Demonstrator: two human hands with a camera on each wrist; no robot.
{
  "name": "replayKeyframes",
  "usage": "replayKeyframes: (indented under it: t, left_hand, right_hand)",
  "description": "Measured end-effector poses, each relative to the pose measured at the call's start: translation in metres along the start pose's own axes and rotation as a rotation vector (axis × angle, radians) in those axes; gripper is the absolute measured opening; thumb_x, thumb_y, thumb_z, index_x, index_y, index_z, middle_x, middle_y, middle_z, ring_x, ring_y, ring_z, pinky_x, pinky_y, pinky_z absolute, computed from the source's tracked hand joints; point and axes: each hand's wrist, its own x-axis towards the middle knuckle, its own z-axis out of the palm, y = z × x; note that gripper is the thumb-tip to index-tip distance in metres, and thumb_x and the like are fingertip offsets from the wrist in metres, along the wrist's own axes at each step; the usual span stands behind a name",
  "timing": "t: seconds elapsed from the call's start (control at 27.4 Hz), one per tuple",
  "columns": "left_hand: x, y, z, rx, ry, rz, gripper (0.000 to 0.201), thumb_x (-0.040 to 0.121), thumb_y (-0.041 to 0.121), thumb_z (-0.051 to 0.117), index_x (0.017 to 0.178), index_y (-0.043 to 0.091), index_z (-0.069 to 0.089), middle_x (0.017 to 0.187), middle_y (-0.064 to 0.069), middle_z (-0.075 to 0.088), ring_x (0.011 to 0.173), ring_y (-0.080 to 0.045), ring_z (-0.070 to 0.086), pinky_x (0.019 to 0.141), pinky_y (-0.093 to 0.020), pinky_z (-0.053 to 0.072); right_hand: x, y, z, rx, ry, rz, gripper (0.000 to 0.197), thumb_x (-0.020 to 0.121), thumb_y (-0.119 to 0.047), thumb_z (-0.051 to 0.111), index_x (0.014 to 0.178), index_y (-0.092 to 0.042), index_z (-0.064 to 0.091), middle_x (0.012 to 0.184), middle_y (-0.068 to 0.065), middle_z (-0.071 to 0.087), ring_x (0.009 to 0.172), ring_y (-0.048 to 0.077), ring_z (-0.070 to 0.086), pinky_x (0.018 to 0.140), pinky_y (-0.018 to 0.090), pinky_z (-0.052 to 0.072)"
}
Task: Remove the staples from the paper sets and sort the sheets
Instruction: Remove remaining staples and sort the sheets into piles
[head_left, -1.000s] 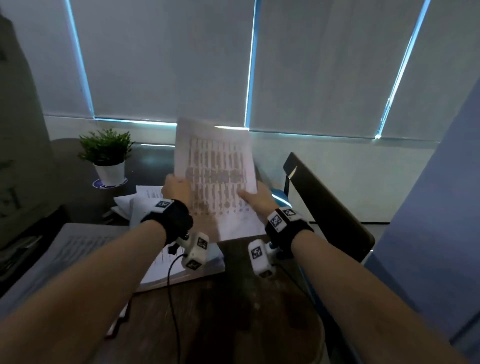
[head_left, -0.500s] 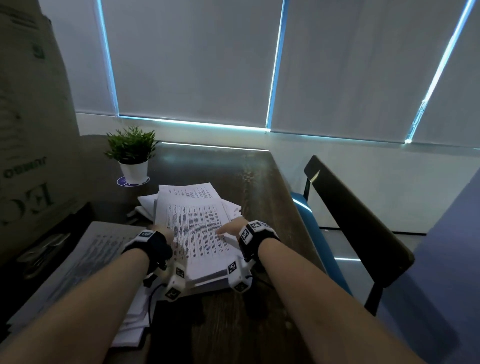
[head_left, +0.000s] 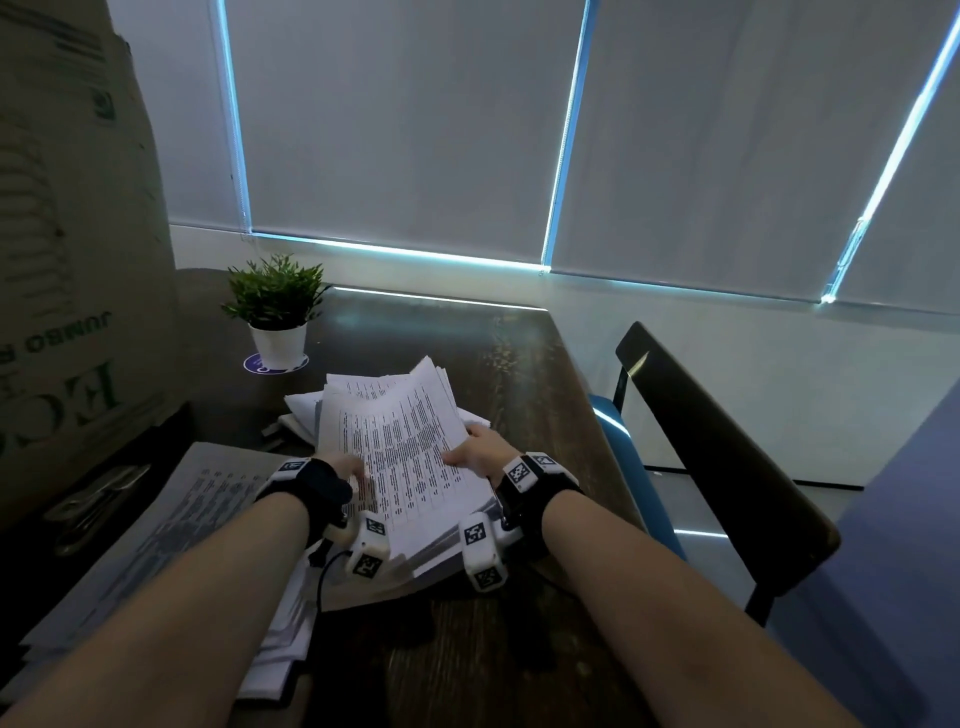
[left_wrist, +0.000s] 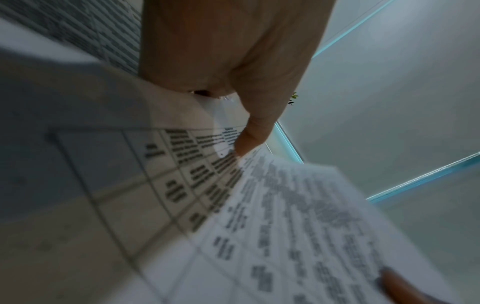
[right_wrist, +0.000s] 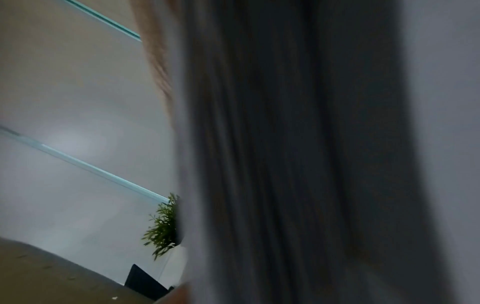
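Note:
A thick stack of printed sheets is held just above the dark table, its far end raised and fanned. My left hand grips the stack's left edge with the thumb on the top page. My right hand grips the right edge, thumb on top; the fingers of both hands are hidden under the paper. In the left wrist view my left hand pinches the printed sheets. The right wrist view shows only the stack's blurred edge. No staple is visible.
More white papers lie beyond the stack, and a grey pile of printed sheets lies on the left. A small potted plant stands at the back. A large cardboard box fills the left. A dark chair stands on the right.
The paper set held upright before the window came down onto the pile. Both hands now grip the thick stack, and its far end has lifted and tilted to the right.

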Motion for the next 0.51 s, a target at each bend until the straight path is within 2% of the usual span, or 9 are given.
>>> replayKeyframes:
  t: [0.07,0.15,0.18,0.26,0.29,0.33,0.4,0.44,0.51]
  left_hand:
    - [-0.012,-0.002,-0.004,-0.262,-0.038,0.046,0.044,0.087,0.016,0.064,0.125,-0.004,0.054,0.13,-0.019,0.055,0.113,-0.034,0.054,0.091,-0.034,0.045]
    - [-0.028,0.008,-0.009,-0.456,-0.086,0.178,0.056,0.085,0.04,0.066,0.13,0.009,0.052,0.116,-0.006,0.063,0.104,-0.024,0.06,0.1,-0.038,0.042]
    - [-0.042,0.017,-0.012,-0.537,-0.128,0.292,0.052,0.089,0.039,0.062,0.132,0.013,0.05,0.108,0.002,0.064,0.101,-0.018,0.061,0.098,-0.035,0.041]
    - [-0.068,0.039,-0.014,-0.572,-0.143,0.519,0.042,0.093,0.026,0.059,0.131,0.012,0.05,0.103,0.006,0.064,0.103,-0.017,0.061,0.091,-0.03,0.047]
    - [-0.086,0.051,-0.013,-0.552,-0.106,0.627,0.04,0.092,0.024,0.061,0.129,0.011,0.05,0.106,0.005,0.065,0.104,-0.016,0.062,0.088,-0.031,0.05]
    - [-0.105,0.063,-0.012,-0.53,-0.097,0.727,0.04,0.091,0.024,0.062,0.128,0.012,0.05,0.109,0.003,0.065,0.1,-0.013,0.064,0.085,-0.031,0.052]
    - [-0.133,0.08,-0.004,-0.47,-0.079,0.875,0.037,0.092,0.025,0.06,0.126,0.016,0.05,0.109,0.002,0.066,0.091,-0.005,0.066,0.072,-0.024,0.055]
    - [-0.145,0.084,0.0,-0.455,-0.095,0.921,0.034,0.093,0.024,0.058,0.124,0.017,0.05,0.108,0.004,0.066,0.089,-0.004,0.067,0.069,-0.021,0.056]
    - [-0.153,0.086,0.005,-0.46,-0.196,0.939,0.037,0.092,0.026,0.06,0.127,0.018,0.049,0.109,0.003,0.066,0.094,-0.007,0.068,0.072,-0.023,0.056]
  right_hand:
    - [-0.024,-0.009,-0.009,0.107,-0.003,-0.109,0.047,0.087,0.014,0.06,0.13,0.0,0.049,0.106,0.011,0.065,0.098,0.026,0.063,0.085,0.034,0.056]
    - [-0.047,-0.018,-0.024,0.242,-0.053,-0.192,0.058,0.085,0.008,0.066,0.135,-0.003,0.041,0.11,0.011,0.062,0.093,0.024,0.064,0.082,0.037,0.056]
    - [-0.059,-0.024,-0.032,0.276,-0.078,-0.222,0.069,0.078,0.003,0.075,0.136,-0.004,0.037,0.115,0.014,0.061,0.096,0.027,0.064,0.086,0.043,0.055]
    - [-0.081,-0.041,-0.044,0.259,-0.067,-0.288,0.089,0.064,-0.012,0.087,0.137,-0.003,0.038,0.124,0.019,0.061,0.109,0.034,0.064,0.097,0.053,0.05]
    - [-0.094,-0.053,-0.049,0.226,-0.051,-0.344,0.083,0.065,-0.018,0.087,0.135,-0.006,0.044,0.126,0.018,0.062,0.113,0.034,0.063,0.101,0.054,0.048]
    - [-0.109,-0.064,-0.052,0.184,0.015,-0.402,0.067,0.071,-0.02,0.084,0.129,-0.012,0.052,0.124,0.015,0.065,0.113,0.032,0.064,0.104,0.053,0.047]
    - [-0.13,-0.079,-0.063,0.161,0.144,-0.515,0.041,0.081,-0.016,0.079,0.114,-0.028,0.058,0.12,0.009,0.069,0.111,0.027,0.066,0.103,0.049,0.048]
    - [-0.141,-0.082,-0.069,0.194,0.168,-0.562,0.039,0.083,-0.013,0.077,0.111,-0.032,0.057,0.119,0.008,0.069,0.11,0.027,0.066,0.101,0.047,0.05]
    - [-0.159,-0.074,-0.079,0.232,0.157,-0.603,0.043,0.082,-0.01,0.076,0.116,-0.028,0.058,0.118,0.005,0.069,0.11,0.024,0.066,0.098,0.044,0.052]
